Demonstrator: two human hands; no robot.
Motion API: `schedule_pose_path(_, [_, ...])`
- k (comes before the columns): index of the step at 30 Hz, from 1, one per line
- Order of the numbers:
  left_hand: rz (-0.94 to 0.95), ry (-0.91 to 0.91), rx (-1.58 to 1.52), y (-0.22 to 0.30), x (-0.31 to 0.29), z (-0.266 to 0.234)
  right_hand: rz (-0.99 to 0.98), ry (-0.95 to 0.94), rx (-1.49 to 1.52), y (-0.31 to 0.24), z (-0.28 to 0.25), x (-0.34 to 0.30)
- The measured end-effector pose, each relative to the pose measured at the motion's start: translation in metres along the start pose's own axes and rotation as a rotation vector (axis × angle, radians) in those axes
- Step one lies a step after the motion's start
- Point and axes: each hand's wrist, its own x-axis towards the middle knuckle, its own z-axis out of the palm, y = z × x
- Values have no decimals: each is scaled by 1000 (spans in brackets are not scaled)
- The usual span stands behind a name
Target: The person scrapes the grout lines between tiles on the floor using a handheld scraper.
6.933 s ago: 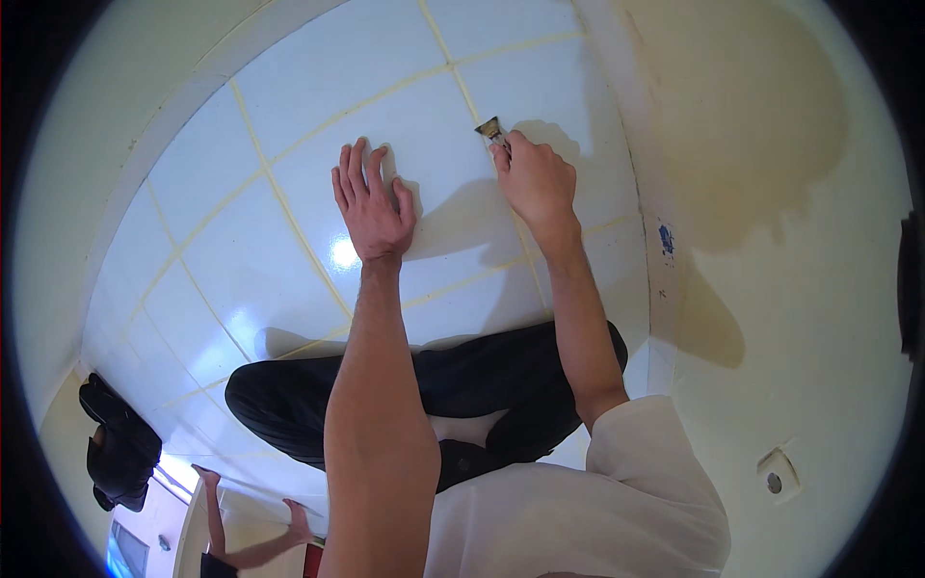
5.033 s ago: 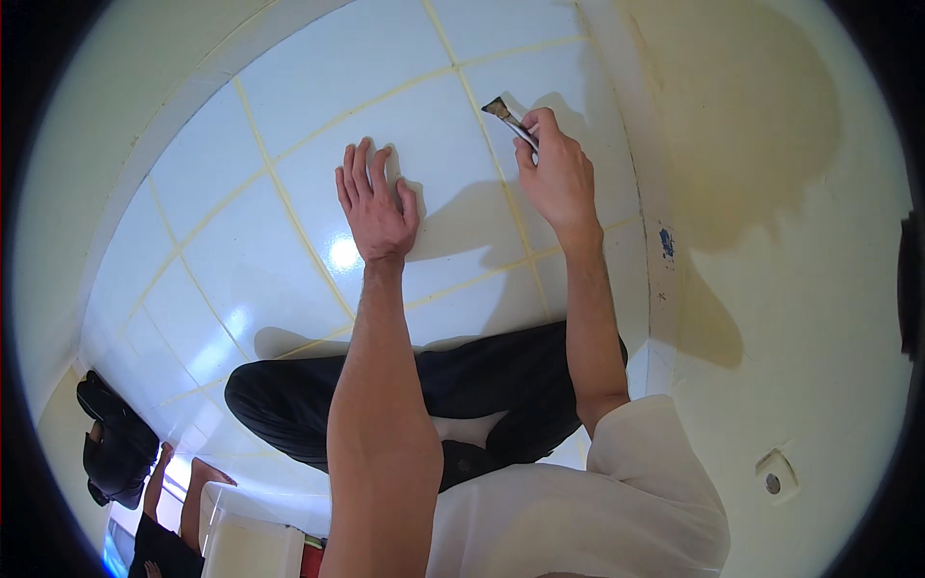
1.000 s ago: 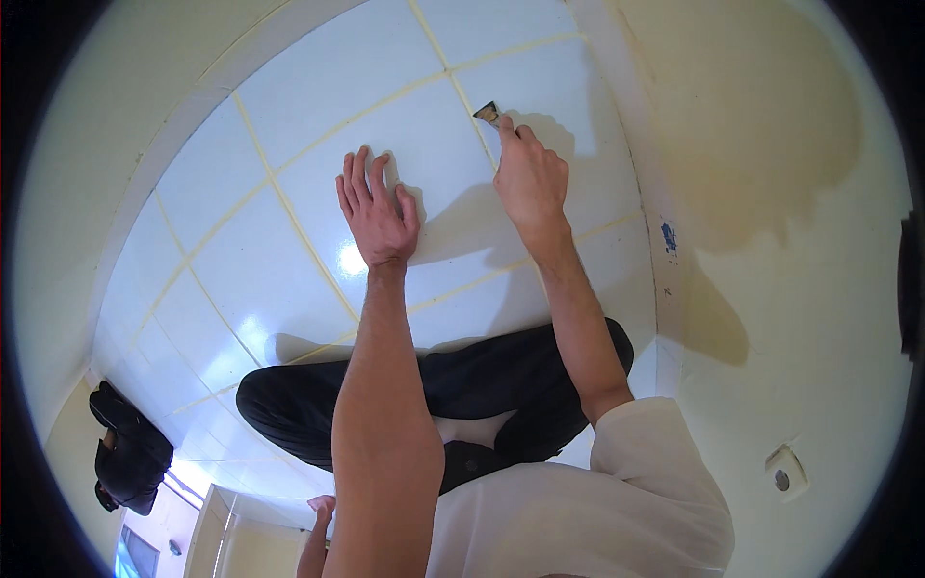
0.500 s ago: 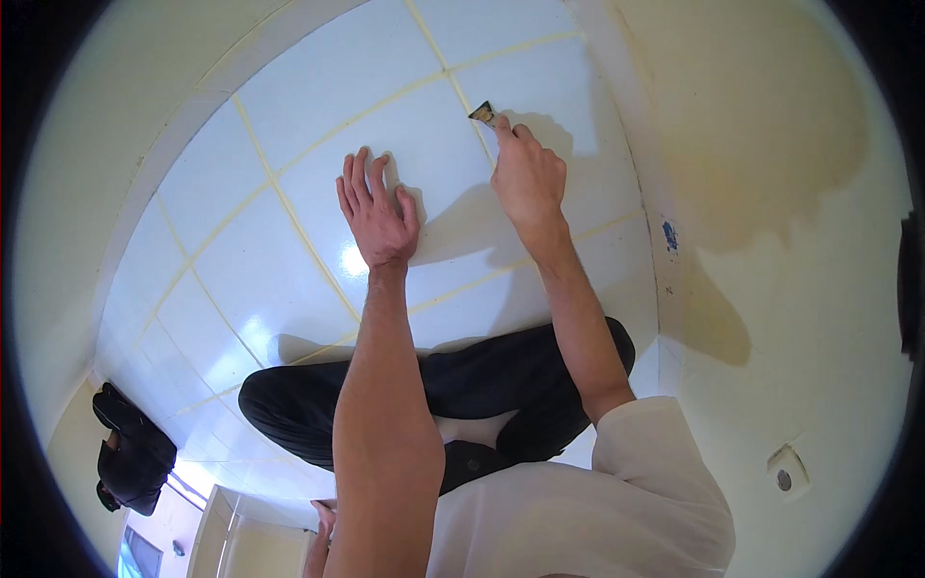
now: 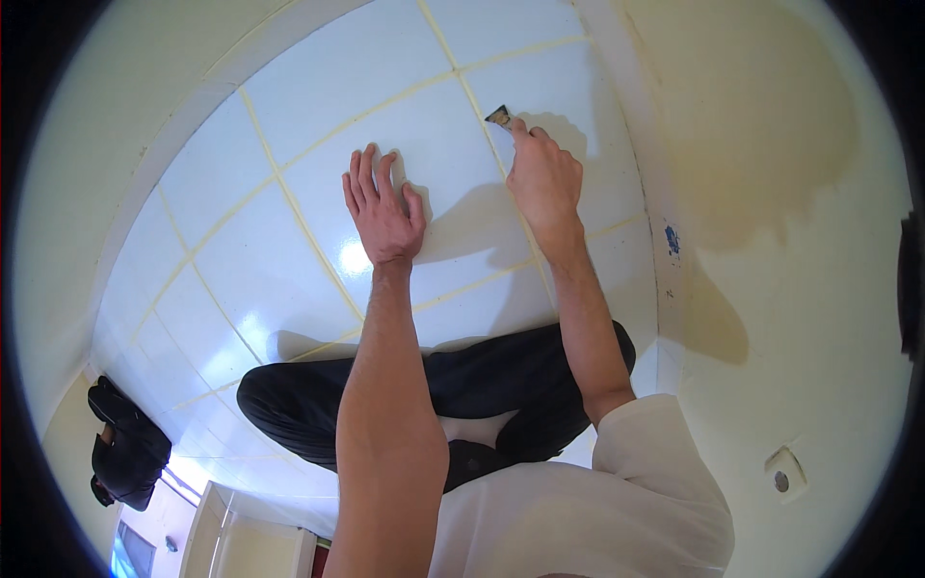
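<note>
My right hand [image 5: 546, 183] is closed round the handle of a scraper [image 5: 498, 117], whose flat, dirty blade sticks out past my fingers. The blade is at the white tiled floor [image 5: 540, 82], just right of a yellowish grout line. My fist hides the handle. Farther left, my left hand [image 5: 388, 207] rests on a tile with its fingers spread and nothing in it.
A cream wall [image 5: 771, 289] with a brownish stain rises on the right; another wall [image 5: 106, 154] curves along the left. Someone in dark clothes [image 5: 133, 453] is at the far left. My legs in black trousers [image 5: 482, 395] lie folded below my arms.
My right hand and the scraper have shifted slightly right, so the blade has come off the grout line onto the tile beside it. My left hand stays on the floor.
</note>
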Motion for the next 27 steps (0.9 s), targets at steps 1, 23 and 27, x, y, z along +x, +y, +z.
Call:
schedule_pose_path(1, [3, 1, -7, 1, 0, 1, 3, 1, -3, 1, 3, 1])
schedule_pose_path(23, [7, 6, 4, 1, 0, 2, -5, -4, 9, 1, 0, 1])
schedule_pose_path(27, [14, 10, -13, 3, -1, 5, 1, 53, 17, 2, 10, 2])
